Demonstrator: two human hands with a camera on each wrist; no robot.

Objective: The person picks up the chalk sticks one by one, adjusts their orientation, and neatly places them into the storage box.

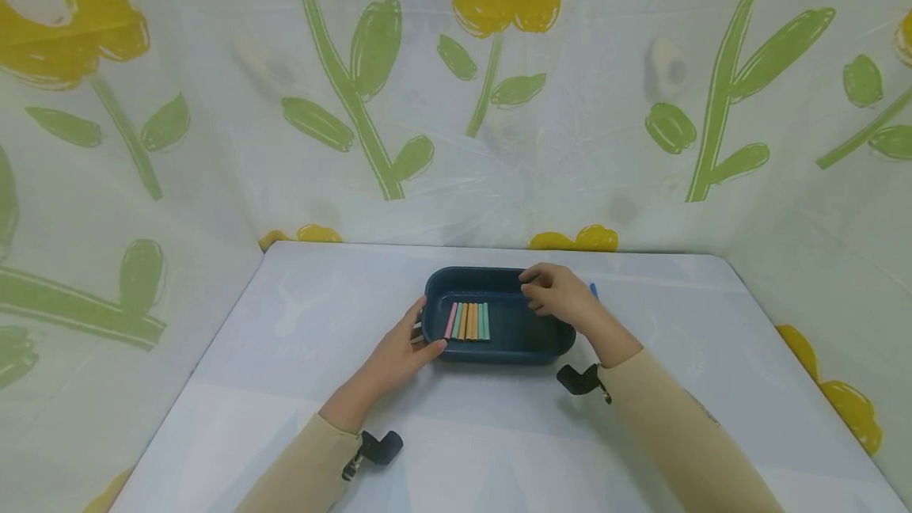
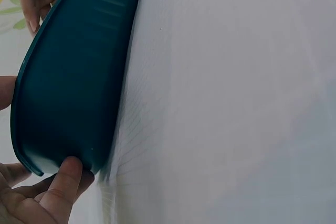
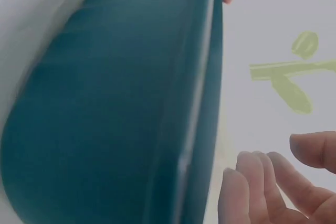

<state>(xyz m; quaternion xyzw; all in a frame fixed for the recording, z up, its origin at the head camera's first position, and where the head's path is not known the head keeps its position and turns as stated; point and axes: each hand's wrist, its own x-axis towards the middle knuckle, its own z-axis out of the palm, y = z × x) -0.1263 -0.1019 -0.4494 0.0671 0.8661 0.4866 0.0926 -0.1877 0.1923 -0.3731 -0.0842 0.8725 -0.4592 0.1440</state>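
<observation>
A dark teal rectangular tray (image 1: 499, 355) sits on the table. In its left half lies a row of several pastel chalk sticks (image 1: 468, 321), side by side, in pink, mint green and orange. My left hand (image 1: 394, 353) holds the tray's left end, thumb at the front rim and fingers around the end wall; the left wrist view shows those fingers (image 2: 65, 184) against the outer wall. Over the tray's right half hovers my right hand (image 1: 561, 295), its fingers loosely bent. In the right wrist view, thumb and fingertips (image 3: 233, 187) stand apart with nothing visible between them.
A small blue stick-like thing (image 1: 594, 290) shows partly behind the right hand. The white table (image 1: 321, 291) ends at a back wall covered by a flower-printed sheet (image 1: 570, 141), which also hangs at both sides. Each wrist carries a black camera mount (image 1: 382, 448).
</observation>
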